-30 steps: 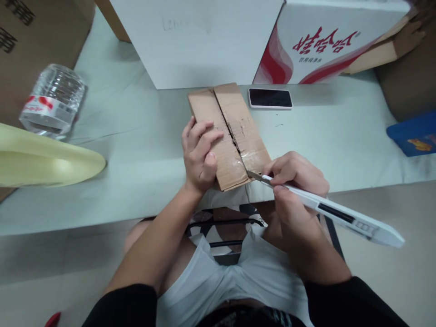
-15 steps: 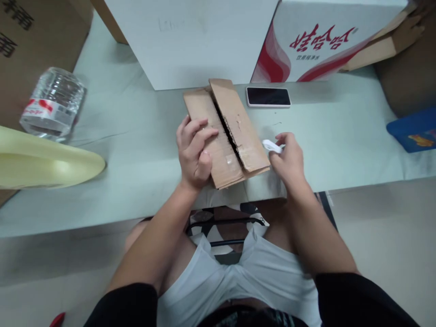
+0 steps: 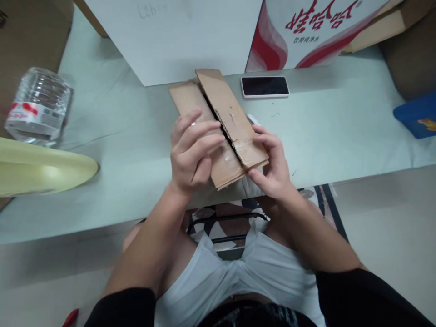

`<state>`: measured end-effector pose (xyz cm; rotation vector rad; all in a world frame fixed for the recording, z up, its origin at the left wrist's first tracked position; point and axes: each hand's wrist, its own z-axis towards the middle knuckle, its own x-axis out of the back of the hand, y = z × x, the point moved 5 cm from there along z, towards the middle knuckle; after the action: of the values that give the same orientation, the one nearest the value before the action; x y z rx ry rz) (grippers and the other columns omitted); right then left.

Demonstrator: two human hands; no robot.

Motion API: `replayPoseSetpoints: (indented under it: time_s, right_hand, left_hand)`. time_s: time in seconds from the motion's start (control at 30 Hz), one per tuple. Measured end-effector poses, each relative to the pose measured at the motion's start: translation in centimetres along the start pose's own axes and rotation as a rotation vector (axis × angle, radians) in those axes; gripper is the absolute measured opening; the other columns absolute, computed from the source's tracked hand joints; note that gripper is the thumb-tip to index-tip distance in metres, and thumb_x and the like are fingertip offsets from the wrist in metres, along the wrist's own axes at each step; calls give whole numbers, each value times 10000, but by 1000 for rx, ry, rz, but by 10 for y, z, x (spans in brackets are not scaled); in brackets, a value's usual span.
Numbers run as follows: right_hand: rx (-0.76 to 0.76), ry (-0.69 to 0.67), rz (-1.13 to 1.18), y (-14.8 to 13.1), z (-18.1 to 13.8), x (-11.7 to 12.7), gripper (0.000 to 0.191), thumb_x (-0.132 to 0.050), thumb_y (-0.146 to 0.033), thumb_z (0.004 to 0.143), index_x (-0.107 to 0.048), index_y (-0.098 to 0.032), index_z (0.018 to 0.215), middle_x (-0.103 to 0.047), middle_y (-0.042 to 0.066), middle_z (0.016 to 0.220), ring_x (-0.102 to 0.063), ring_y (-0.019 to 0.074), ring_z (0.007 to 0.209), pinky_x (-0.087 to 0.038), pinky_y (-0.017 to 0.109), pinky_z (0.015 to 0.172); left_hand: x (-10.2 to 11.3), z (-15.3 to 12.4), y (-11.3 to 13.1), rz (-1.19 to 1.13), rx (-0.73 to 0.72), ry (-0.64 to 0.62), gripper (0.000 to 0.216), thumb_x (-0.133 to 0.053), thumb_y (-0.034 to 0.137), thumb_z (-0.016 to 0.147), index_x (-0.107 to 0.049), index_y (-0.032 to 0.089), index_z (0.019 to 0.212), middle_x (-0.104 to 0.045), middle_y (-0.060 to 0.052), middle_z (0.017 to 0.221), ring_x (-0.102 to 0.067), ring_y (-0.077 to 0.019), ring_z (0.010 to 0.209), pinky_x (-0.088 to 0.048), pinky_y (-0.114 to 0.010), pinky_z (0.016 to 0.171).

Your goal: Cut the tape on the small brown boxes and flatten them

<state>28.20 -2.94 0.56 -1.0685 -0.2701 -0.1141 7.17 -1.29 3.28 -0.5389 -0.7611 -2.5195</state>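
Two hands are showing, the left hand (image 3: 192, 154) and the right hand (image 3: 272, 165), both at the desk's (image 3: 340, 131) near edge. One small cardboard box (image 3: 221, 122) is sitting there. One smartphone (image 3: 265, 86) is lying toward the far edge. One white utility knife (image 3: 252, 119) is peeking out just beside the box. One plastic water bottle (image 3: 37, 106) is lying near the left edge. Two large cartons are standing along the far edge: one plain white carton (image 3: 184, 36) and one red-and-white printed carton (image 3: 313, 32). One blue item (image 3: 417, 119) is resting at the right edge.
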Motion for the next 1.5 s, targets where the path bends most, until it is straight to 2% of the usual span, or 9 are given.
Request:
replayPoseSetpoints:
  time_s: [0.1,0.2,0.3,0.47,0.83,0.97,1.13,1.3,1.5]
  right_hand:
    - [-37,118,88,-1,2,-3,435,-695,-561,900,-556,-297,1216,-628,66,1253,-652,241,1139,-560,436,964]
    - [-51,220,121,-1,3,-7,286,-625,-491,977,-564,-284,1166,-628,19,1076,-645,162,888,-553,323,780]
    - [-61,231,125,-1,4,-10,266,-602,-489,994,-567,-272,1143,-634,18,1050,-652,162,903,-549,305,768]
    - [-84,238,120,2,1,-12,303,-582,-528,997,-556,-268,1152,-645,29,1072,-655,174,951,-556,322,801]
    - [-81,271,167,0,-1,-16,295,-567,-534,998,-523,-276,1133,-624,26,1060,-639,167,947,-545,331,815]
    - [-94,267,155,1,0,-15,322,-561,-564,989,-521,-275,1124,-621,28,1054,-637,176,941,-550,343,809]
    - [-112,265,157,0,0,-16,349,-561,-592,978,-520,-273,1115,-628,34,1059,-639,184,951,-555,353,811]
    - [-94,268,177,-1,0,-16,309,-567,-554,991,-527,-274,1115,-629,29,1058,-643,176,948,-552,343,812]
    - [-106,277,146,1,0,-16,358,-552,-606,975,-523,-274,1106,-628,33,1042,-636,185,937,-551,354,808]
  left_hand:
    - [1,9,15,-4,26,-170,332,-394,346,1035,-707,296,936,-804,1,966,-729,-238,1158,-468,-523,1161]
    - [1,12,25,-4,34,-294,310,-429,299,979,-739,301,976,-821,-2,1024,-757,-254,1062,-473,-529,1109]
    - [-1,12,28,20,3,-350,359,-441,318,920,-760,309,1083,-812,-11,1151,-731,-301,1102,-447,-568,1068]
    - [-1,13,26,33,-5,-366,352,-461,361,903,-765,340,1078,-807,-18,1064,-680,-332,1121,-438,-591,1037]
    - [7,20,33,-2,-157,-131,178,-615,506,876,-699,375,962,-717,-5,889,-601,-289,1003,-488,-498,911]
    - [9,23,33,-41,-175,-89,133,-612,477,897,-670,363,933,-648,-22,846,-538,-277,977,-466,-469,925]
    - [12,26,38,2,-211,-61,237,-604,556,887,-631,323,855,-584,-46,808,-500,-282,930,-481,-456,859]
    - [15,30,45,-7,-260,11,155,-635,428,877,-615,275,857,-611,-54,856,-480,-259,944,-479,-442,789]
    - [17,30,47,9,-213,67,165,-607,453,869,-600,305,941,-596,-28,762,-504,-248,838,-483,-466,735]
